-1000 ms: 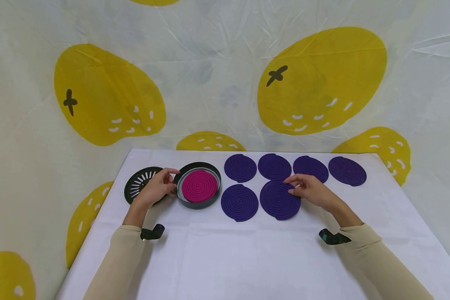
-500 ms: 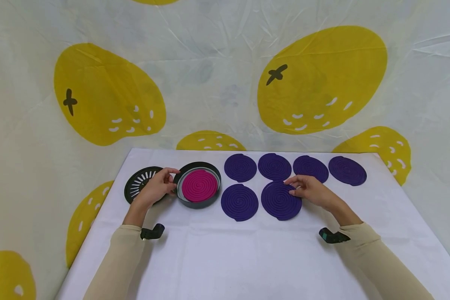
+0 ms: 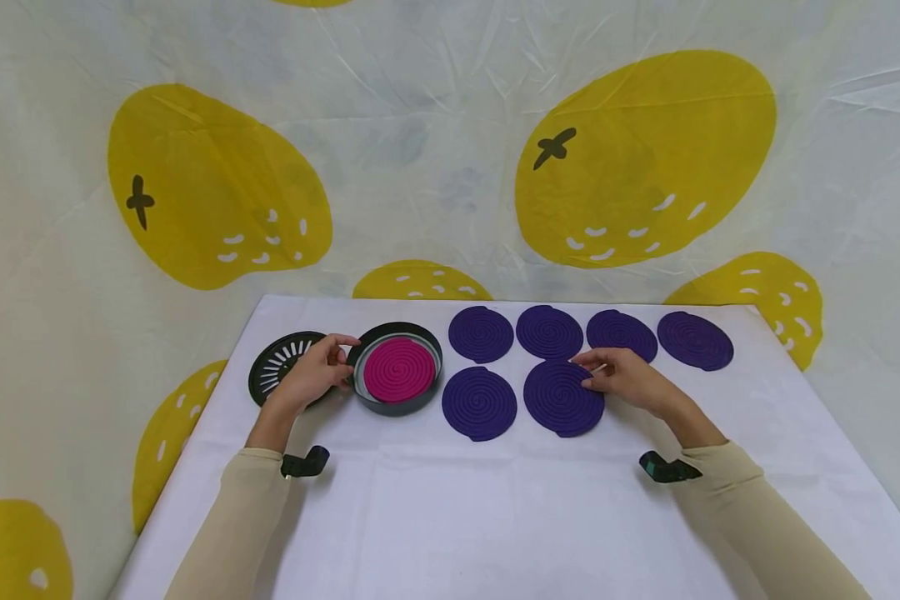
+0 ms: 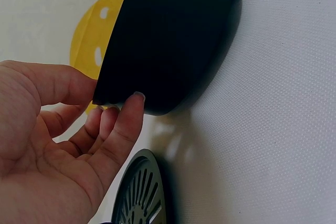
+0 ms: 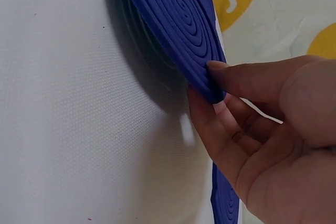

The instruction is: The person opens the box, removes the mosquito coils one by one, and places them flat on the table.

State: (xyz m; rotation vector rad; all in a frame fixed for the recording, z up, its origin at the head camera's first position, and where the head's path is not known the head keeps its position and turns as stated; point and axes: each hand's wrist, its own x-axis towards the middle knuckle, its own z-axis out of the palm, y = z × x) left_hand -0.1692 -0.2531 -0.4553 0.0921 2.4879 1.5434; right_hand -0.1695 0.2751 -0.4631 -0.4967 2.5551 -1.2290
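Note:
In the head view my left hand [image 3: 313, 375] pinches the rim of a round dark container [image 3: 399, 410] at its left side. A pink spiral coaster [image 3: 399, 370] lies inside it. The left wrist view shows thumb and fingers on the wall of that container [image 4: 157, 45]. My right hand [image 3: 630, 380] pinches the upper right edge of a purple spiral coaster [image 3: 561, 400]. In the right wrist view this purple coaster [image 5: 181, 22] is gripped between thumb and fingers, its near edge raised off the cloth. A dark slotted lid [image 3: 268, 367] lies partly behind my left hand.
More purple spiral coasters lie flat: one [image 3: 479, 404] left of the held one, and a back row with one [image 3: 481, 334] beside the container and one [image 3: 695, 341] at far right. White cloth [image 3: 465, 517] covers the table, up to a patterned curtain [image 3: 420, 183].
The purple coaster in my right hand has shifted slightly to the right. My left hand and the container stay where they were.

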